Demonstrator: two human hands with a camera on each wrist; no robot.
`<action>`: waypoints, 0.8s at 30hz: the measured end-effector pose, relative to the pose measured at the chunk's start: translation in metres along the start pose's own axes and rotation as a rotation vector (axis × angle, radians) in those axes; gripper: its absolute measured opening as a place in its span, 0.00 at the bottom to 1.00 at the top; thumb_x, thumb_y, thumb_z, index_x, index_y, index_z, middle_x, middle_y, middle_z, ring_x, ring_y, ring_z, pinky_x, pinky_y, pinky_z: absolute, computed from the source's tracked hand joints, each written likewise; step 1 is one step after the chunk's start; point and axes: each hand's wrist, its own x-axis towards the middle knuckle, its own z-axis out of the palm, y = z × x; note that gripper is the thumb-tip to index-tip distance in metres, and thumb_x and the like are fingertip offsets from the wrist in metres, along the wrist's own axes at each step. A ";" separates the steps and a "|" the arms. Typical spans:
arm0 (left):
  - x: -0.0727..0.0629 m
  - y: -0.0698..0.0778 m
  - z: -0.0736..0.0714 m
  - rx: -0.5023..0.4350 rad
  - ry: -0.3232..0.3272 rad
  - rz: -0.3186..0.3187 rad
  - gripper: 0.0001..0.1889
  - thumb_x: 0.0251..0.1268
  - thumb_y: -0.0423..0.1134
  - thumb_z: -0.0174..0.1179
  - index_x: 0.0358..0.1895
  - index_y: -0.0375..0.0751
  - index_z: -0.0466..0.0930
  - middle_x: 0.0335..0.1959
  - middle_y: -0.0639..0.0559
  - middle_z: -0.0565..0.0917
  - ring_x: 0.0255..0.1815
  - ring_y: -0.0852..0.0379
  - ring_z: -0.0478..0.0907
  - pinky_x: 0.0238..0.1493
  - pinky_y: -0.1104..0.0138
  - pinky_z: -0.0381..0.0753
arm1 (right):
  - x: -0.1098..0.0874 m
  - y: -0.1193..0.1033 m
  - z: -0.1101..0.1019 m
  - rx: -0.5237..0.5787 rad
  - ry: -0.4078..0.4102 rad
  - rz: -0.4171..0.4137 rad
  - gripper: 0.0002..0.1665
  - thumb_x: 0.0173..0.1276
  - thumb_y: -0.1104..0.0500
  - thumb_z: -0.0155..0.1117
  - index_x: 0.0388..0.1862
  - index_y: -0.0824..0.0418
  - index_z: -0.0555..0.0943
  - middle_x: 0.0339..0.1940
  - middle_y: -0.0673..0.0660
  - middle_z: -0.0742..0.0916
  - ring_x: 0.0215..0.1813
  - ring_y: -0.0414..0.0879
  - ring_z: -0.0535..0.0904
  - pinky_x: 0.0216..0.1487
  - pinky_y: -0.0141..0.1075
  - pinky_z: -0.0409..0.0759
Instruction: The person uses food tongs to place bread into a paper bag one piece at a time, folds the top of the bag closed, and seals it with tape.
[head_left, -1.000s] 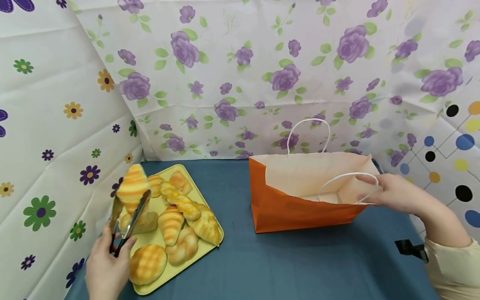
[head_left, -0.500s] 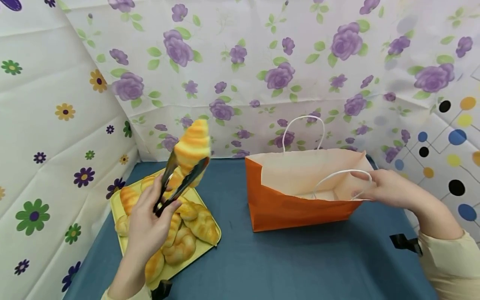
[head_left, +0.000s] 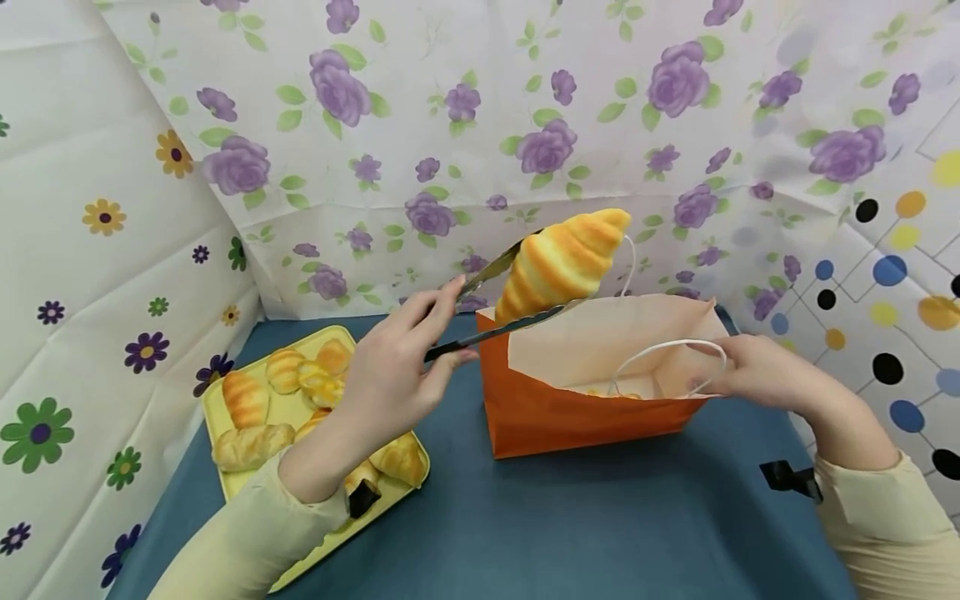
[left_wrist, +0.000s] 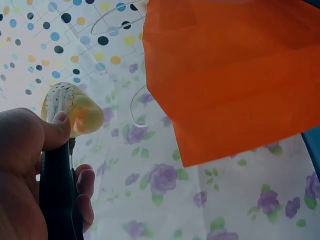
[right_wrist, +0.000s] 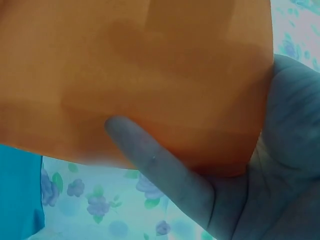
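Note:
My left hand [head_left: 405, 354] grips a pair of tongs [head_left: 480, 337] with black handles and metal ends. Between the tong ends sits a striped golden croissant [head_left: 562, 262], raised over the left end of the orange paper bag [head_left: 585, 425]. In the left wrist view the thumb presses along the dark tong handle [left_wrist: 56, 185], and the croissant [left_wrist: 86, 116] shows beyond it. My right hand [head_left: 750, 371] pinches the bag's right edge, fingers inside its pale opening. The right wrist view shows the thumb [right_wrist: 155, 157] lying against the orange outside. Bits of golden bread [head_left: 615, 394] show inside the bag.
A yellow tray [head_left: 315, 558] with several breads stands at the left, partly hidden by the left forearm. White cord handles [head_left: 675, 343] stand up from the bag. A flowered curtain [head_left: 420, 108] hangs behind the blue tabletop [head_left: 570, 525].
The left hand has carried the croissant in the tongs from the tray up and rightward to the bag. The right hand keeps its hold on the bag's edge.

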 end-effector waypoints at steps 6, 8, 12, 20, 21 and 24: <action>0.015 0.003 0.017 -0.020 -0.051 0.005 0.39 0.71 0.38 0.73 0.83 0.40 0.67 0.60 0.43 0.82 0.27 0.57 0.71 0.27 0.63 0.72 | 0.000 0.001 0.001 0.002 -0.005 0.004 0.46 0.71 0.45 0.76 0.75 0.75 0.74 0.30 0.48 0.87 0.34 0.46 0.78 0.37 0.42 0.75; 0.017 0.004 0.023 -0.014 -0.066 0.002 0.39 0.72 0.38 0.73 0.83 0.40 0.67 0.60 0.43 0.82 0.26 0.57 0.70 0.26 0.63 0.71 | 0.000 0.000 0.002 -0.002 0.005 0.006 0.47 0.70 0.45 0.77 0.74 0.75 0.74 0.36 0.50 0.90 0.37 0.47 0.81 0.39 0.43 0.78; 0.026 0.008 0.031 0.019 -0.119 0.000 0.39 0.73 0.40 0.72 0.83 0.41 0.66 0.60 0.45 0.82 0.27 0.56 0.70 0.26 0.63 0.71 | 0.000 0.000 0.002 -0.029 0.027 0.007 0.57 0.65 0.43 0.81 0.78 0.77 0.68 0.53 0.64 0.90 0.48 0.54 0.84 0.44 0.48 0.82; 0.051 0.021 0.042 0.122 -0.265 0.062 0.37 0.75 0.47 0.71 0.82 0.40 0.69 0.57 0.46 0.83 0.37 0.53 0.80 0.32 0.63 0.78 | 0.004 -0.001 0.001 -0.023 0.039 -0.017 0.64 0.63 0.42 0.83 0.80 0.80 0.61 0.70 0.79 0.78 0.52 0.58 0.85 0.44 0.47 0.86; 0.054 0.023 0.044 0.138 -0.288 0.070 0.37 0.75 0.49 0.70 0.81 0.41 0.69 0.57 0.46 0.83 0.38 0.53 0.80 0.32 0.63 0.78 | 0.004 -0.002 0.000 -0.020 0.038 -0.017 0.64 0.63 0.43 0.83 0.80 0.80 0.61 0.70 0.79 0.78 0.50 0.56 0.86 0.42 0.46 0.86; 0.064 0.031 0.051 0.194 -0.376 0.100 0.37 0.77 0.52 0.68 0.82 0.42 0.68 0.56 0.46 0.82 0.37 0.54 0.79 0.30 0.64 0.76 | 0.006 -0.004 -0.001 -0.012 0.033 -0.006 0.64 0.63 0.44 0.83 0.81 0.80 0.61 0.71 0.79 0.77 0.50 0.54 0.85 0.42 0.45 0.85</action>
